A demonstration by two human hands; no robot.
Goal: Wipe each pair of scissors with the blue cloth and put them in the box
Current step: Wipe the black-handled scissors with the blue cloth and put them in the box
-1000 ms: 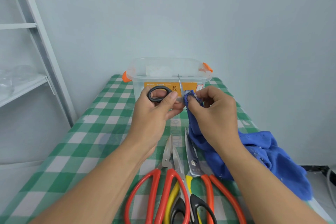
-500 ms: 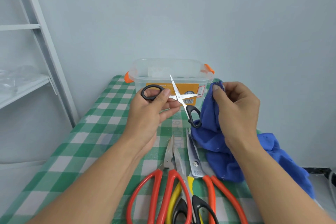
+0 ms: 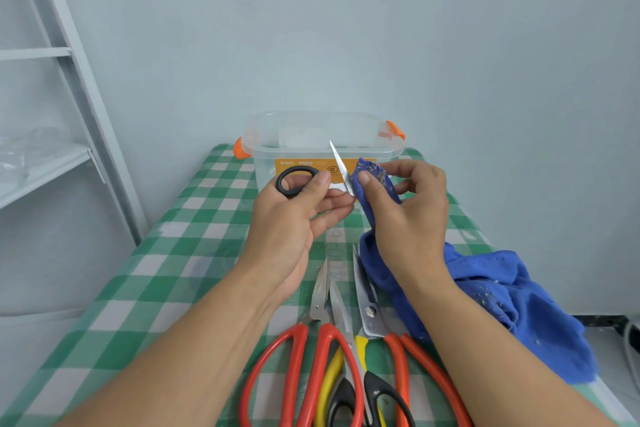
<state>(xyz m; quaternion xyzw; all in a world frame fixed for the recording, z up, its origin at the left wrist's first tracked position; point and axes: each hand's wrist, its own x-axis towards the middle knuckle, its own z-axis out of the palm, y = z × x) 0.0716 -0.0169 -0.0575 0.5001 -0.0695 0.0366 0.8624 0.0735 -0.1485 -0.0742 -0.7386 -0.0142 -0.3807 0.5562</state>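
Scissors (image 3: 341, 170): small black pair, held in the air just before the box (image 3: 263, 152), spread wide; the bare blade points up and away, a touch left.
Left hand (image 3: 294, 218): thumb and curled fingers pinch the black loop.
Right hand (image 3: 412, 215): fingers curled, pinching cloth (image 3: 512, 305) round the other half, which is hidden.
Count: four pairs. One is held, and three are on the table (image 3: 173, 270): red (image 3: 322, 343), yellow (image 3: 329, 381), orange (image 3: 401, 367).
Table pairs: long axes run away, tips toward the box.
Cloth, box: one each.
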